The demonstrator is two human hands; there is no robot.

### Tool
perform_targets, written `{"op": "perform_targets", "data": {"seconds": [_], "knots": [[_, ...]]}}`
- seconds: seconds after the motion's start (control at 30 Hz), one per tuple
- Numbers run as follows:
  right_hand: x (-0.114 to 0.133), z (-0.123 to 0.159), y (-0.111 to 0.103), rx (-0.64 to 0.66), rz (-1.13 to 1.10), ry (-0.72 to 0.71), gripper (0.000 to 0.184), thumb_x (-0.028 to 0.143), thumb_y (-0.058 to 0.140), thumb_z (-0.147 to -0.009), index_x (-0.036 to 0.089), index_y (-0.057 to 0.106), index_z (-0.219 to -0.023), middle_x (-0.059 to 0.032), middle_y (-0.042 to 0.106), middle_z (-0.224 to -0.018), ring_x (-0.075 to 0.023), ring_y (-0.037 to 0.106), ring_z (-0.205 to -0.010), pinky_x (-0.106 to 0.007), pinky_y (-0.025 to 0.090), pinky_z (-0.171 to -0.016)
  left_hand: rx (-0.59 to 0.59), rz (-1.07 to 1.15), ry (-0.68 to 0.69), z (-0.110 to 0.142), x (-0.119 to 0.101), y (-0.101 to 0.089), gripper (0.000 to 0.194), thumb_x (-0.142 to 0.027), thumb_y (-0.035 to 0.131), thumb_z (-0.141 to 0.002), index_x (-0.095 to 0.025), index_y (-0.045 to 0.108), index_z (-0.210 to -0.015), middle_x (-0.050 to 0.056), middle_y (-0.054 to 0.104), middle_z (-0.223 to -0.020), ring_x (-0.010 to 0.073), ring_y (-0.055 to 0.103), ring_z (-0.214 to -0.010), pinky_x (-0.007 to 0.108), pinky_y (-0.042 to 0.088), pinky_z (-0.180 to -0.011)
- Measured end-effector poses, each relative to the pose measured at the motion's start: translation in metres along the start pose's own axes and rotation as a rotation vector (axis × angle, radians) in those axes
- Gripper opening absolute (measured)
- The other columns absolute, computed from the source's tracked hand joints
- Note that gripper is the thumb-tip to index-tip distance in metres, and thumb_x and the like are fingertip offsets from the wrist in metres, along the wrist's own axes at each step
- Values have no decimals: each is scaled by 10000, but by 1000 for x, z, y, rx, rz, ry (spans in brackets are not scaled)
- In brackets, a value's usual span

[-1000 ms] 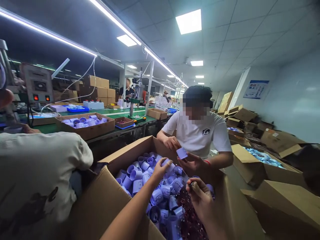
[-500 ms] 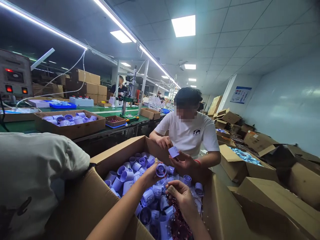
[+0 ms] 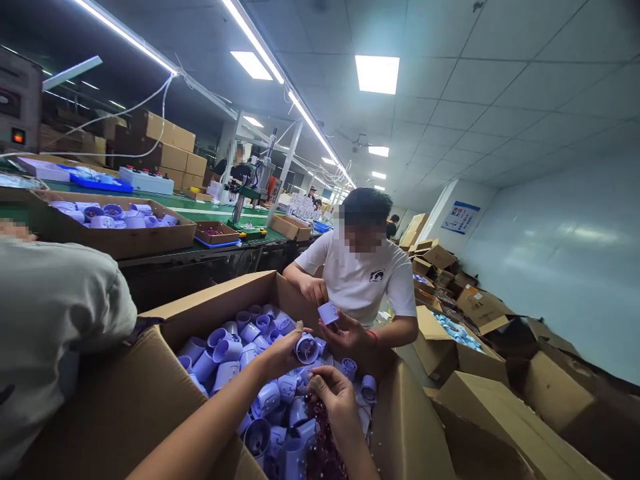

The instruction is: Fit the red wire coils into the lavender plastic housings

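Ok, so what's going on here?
The person's left hand holds a purple cup, round end in view. The right hand is pinched close by; whether it holds anything is unclear. Both are over a box of similar cups and dark red pieces. Across it, a co-worker holds another cup.

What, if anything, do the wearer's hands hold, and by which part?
Left hand: a purple cup, by its outer side. Right hand: cannot be told.
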State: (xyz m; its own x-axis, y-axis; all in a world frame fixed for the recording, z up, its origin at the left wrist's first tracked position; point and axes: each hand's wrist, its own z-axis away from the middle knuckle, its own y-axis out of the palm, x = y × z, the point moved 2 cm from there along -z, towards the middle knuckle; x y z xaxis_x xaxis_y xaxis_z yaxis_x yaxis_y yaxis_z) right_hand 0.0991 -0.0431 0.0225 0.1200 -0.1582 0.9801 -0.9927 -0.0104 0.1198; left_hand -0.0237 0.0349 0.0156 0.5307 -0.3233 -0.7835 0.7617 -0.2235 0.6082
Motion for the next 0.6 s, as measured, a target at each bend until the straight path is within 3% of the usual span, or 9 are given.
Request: {"op": "perform_targets", "data": {"seconds": [0.23,0.37,0.6], "knots": [[-2,-1,-1,7,38,-21,375,484,805,-518,179,694,-706,-10,644,-617,-140,547,-574,-250,444,-557,13,8,-1,-1,-1,2,405,-546,600,-775,-185,558,-956,-22,598,-696,100,551,-590,225,444,-617],[-6,-3,-4,-18,46,-16,400,506,797,-519,174,692,-717,-11,636,-586,-141,536,-539,-253,435,-522,10,-5,30,-4,-1,0,356,-500,616,-776,-179,570,-923,-16,601,-708,106,550,-607,223,446,-606],[-9,-5,-8,-20,30,-58,363,480,784,-573,177,696,-752,-10,647,-615,-144,564,-580,-254,462,-581,38,-154,244,-12,4,-19,338,-316,748,-677,-185,627,-965,22,635,-829,137,568,-735,199,453,-642]]}}
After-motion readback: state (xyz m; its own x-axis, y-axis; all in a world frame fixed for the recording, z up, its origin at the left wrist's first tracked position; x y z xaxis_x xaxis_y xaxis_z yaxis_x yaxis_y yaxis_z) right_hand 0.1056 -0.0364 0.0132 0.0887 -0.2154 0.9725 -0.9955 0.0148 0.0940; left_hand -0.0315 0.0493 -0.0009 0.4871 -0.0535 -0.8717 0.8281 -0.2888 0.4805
